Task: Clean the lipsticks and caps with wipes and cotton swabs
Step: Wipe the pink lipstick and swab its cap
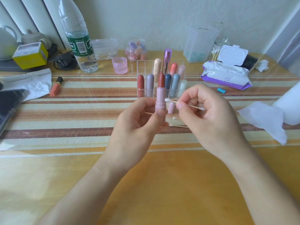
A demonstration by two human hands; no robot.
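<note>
- Nearest us, in the lower half of the frame, both forearms reach over the yellow surface [146, 184]
- At centre our left hand [138, 120] is clamped on the pink lipstick [160, 101], thumb on the front of the base and fingers curled behind; the tube stands upright, and its red-brown bullet is wound out and uncovered
- Just right of it our right hand [206, 114] pinches a cotton swab [191, 106] near its middle between thumb and forefinger; the white tip sits at the tube's collar, though we cannot tell whether it touches
- We judge the tube light, stiff and smooth, best held low on the base as now; the bullet looks soft and waxy, likely to smear or snap under side pressure, so we keep fingers off it; the thin swab stick may bend, so a grip nearer the tip gives control
- Behind the hands a pink cap [172, 108] lies on the striped cloth, with spare swabs [178, 125] beside it
- Farther back stands a clear rack [141, 64] of capped lipsticks; at upper right sits an open wipes pack [225, 73]
</note>
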